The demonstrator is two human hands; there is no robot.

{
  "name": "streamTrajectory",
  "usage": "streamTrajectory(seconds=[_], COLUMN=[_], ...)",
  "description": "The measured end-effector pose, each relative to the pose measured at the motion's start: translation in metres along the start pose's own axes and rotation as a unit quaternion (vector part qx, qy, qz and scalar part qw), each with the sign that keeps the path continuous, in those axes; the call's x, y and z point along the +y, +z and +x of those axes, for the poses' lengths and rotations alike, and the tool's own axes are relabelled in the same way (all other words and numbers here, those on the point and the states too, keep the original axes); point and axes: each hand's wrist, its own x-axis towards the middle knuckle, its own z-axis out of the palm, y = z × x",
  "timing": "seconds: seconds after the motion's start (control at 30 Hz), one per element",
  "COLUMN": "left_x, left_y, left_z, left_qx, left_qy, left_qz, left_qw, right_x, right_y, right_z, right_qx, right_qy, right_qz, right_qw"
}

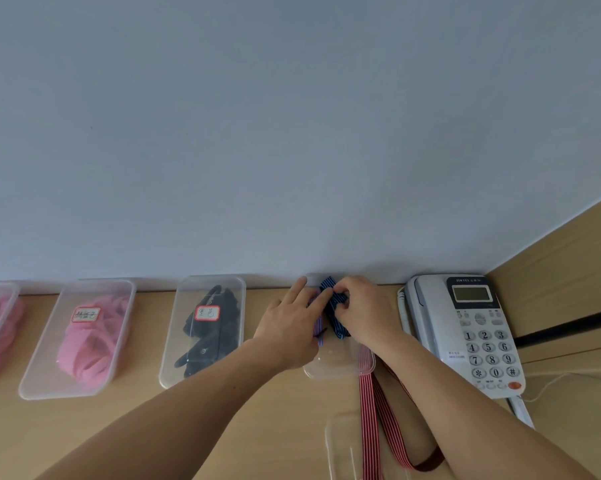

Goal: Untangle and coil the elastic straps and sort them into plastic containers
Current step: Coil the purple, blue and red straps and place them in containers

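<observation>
Now, right hand (361, 315) on blue strap (329, 285)

Blue-black striped strap (332, 306), red-white striped strap (367, 410), pink straps (84, 344), grey phone (465, 334).

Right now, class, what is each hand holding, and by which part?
The right hand pinches the blue striped strap by its upper part; the left hand only presses its side with straight fingers.

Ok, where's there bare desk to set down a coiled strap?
Bare wood: the strip between the pink-strap container and the black-strap container, and the desk's near edge in front of both. Crowded on the right: the left hand and right hand at the blue striped strap, the red striped strap, a clear lid and the phone.
</observation>
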Motion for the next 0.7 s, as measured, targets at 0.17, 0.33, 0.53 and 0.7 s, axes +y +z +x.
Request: streamTrajectory(seconds=[0.17, 0.33, 0.53, 0.7], left_x=[-0.001, 0.001, -0.006, -0.010], left_y=[0.001, -0.004, -0.001, 0.003], left_z=[0.002, 0.006, 0.009, 0.009], left_qx=[-0.008, 0.009, -0.009, -0.005], left_qy=[-0.002, 0.009, 0.043, 0.047], left_qz=[0.020, 0.035, 0.085, 0.086], left_qw=[1.000, 0.999, 0.995, 0.995], right_x=[-0.002, -0.004, 0.004, 0.010], right_y=[-0.001, 0.002, 0.010, 0.010], right_z=[0.003, 0.001, -0.007, -0.008], right_qx=[-0.025, -0.014, 0.008, 0.016], right_qy=[-0.032, -0.035, -0.062, -0.069], right_qz=[-0.028, -0.067, -0.131, -0.164], right_qw=[0.999, 0.997, 0.989, 0.984])
